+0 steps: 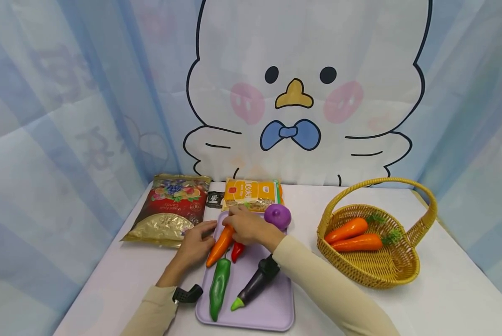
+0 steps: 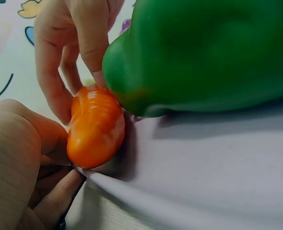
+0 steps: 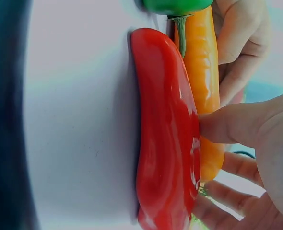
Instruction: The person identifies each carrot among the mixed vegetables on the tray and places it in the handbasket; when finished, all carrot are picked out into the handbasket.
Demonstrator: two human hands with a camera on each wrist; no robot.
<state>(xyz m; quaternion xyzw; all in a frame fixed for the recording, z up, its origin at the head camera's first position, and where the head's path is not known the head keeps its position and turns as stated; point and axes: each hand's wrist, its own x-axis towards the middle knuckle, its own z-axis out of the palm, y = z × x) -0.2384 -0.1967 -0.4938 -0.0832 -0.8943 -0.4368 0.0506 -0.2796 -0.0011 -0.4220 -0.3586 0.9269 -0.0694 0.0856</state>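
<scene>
My right hand (image 1: 249, 227) pinches an orange carrot (image 1: 220, 245) near its top end, thumb on one side and fingers on the other. The carrot lies along the left side of a lilac tray (image 1: 261, 323). Beside it, a red chili pepper (image 3: 165, 134) lies on the tray, partly under the right hand in the head view. At the tray's left rim, my left hand (image 1: 195, 245) grips the edge, its thumb close against the carrot and its fingers lower, outside the rim. A green pepper (image 1: 219, 287) and a dark eggplant (image 1: 256, 283) lie nearer on the tray.
A purple onion (image 1: 277, 216) sits at the tray's far right corner. To the right stands a wicker basket (image 1: 373, 278) with two carrots (image 1: 357, 242) and a high handle. Behind the tray is a yellow food packet (image 1: 255, 192); at left lies a red and gold candy bag (image 1: 171, 210).
</scene>
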